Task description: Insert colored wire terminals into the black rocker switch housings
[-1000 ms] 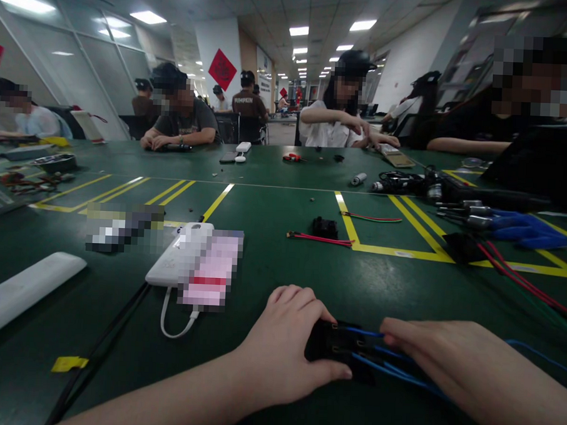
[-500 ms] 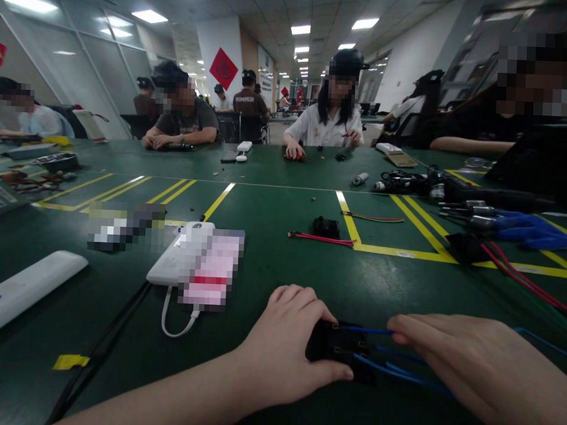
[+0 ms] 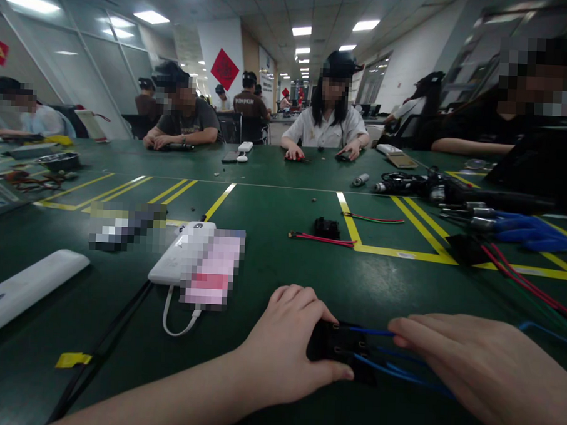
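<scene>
A small black block with blue wires plugged into it lies on the green table near the front edge. My left hand is curled round the block's left end, thumb along its near side. My right hand lies over the blue wires just right of the block, its fingers stretched out and pointing left. The wires run on to the right under that hand.
A white power bank with a cable sits left of centre, and a long white object lies at the far left. Another black block with red wires lies ahead. Tools and cables crowd the right. Several people sit around the table.
My right hand has shifted slightly to the right along the blue wires. The person across the table has lowered both hands onto the table.
</scene>
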Tool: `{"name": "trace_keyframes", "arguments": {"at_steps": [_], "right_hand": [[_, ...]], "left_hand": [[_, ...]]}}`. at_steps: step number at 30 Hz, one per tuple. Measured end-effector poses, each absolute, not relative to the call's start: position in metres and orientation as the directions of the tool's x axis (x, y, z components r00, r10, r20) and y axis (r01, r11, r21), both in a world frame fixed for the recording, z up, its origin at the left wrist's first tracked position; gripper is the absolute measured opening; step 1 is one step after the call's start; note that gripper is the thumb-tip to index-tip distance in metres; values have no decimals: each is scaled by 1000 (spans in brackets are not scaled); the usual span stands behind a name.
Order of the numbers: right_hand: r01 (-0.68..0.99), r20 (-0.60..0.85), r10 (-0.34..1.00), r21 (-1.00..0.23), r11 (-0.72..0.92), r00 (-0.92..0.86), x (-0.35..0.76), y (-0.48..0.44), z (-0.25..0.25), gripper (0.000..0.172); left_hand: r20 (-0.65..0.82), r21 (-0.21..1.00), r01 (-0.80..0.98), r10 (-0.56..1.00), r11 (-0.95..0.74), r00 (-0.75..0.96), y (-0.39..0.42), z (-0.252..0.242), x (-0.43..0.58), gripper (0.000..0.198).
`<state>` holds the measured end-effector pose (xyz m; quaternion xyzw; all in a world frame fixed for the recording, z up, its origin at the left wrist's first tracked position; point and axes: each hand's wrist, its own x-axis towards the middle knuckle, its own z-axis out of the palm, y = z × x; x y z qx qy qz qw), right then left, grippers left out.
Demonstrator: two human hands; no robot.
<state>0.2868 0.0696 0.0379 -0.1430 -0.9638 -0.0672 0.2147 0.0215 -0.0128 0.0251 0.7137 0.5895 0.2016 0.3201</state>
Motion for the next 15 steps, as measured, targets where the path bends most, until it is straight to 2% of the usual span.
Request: {"name": "trace_keyframes", "arguments": {"at_steps": [2, 4, 6, 11, 13, 15], "right_hand": [[308, 484, 223, 102, 946, -846, 289, 67, 37, 49], [337, 479, 255, 92, 937, -840, 292, 66, 34, 50], [374, 394, 333, 30, 927, -857, 294, 68, 30, 45], [496, 65, 517, -203, 845, -854, 290, 74, 28, 33], [518, 24, 538, -232, 823, -843, 288, 74, 31, 33], [483, 93, 507, -200, 853, -857, 287, 73, 34, 35]], "left_hand": [[-80, 697, 710, 972, -104, 221, -13, 25, 22, 49], [-69, 701, 705, 973, -111, 221, -14, 25, 22, 48], [-69, 704, 701, 973, -110, 221, -14, 25, 22, 49], [-88, 703, 706, 973, -91, 214, -15, 26, 22, 50], [-83, 706, 702, 973, -95, 215, -15, 25, 22, 50], [-80, 709, 698, 972, -101, 221, -15, 25, 21, 50]]}}
